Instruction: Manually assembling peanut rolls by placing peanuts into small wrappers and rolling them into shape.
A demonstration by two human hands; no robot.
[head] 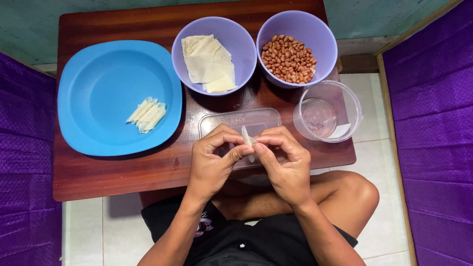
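Both hands are meeting over the near edge of the wooden worktop, and between them a small pale wrapper strip is being rolled. The left hand is pinching it with thumb and forefinger pressed together on the lower part, while the right hand is closing its fingers on the other side, so the strip is standing nearly upright between the fingertips, just above a clear rectangular lid. Whether anything is already tucked inside the strip is hidden by the fingers.

Judging by the blue plate on the left, where a few finished rolls are lying side by side, this looks like the rolling and sealing step of one more piece. Flat wrapper sheets are waiting in one lilac bowl, peanuts in the other lilac bowl, and a clear round container with a little liquid is standing at the right.

The next move probably calls for a light, even squeeze, so the thin sheet is tightening without tearing or springing open
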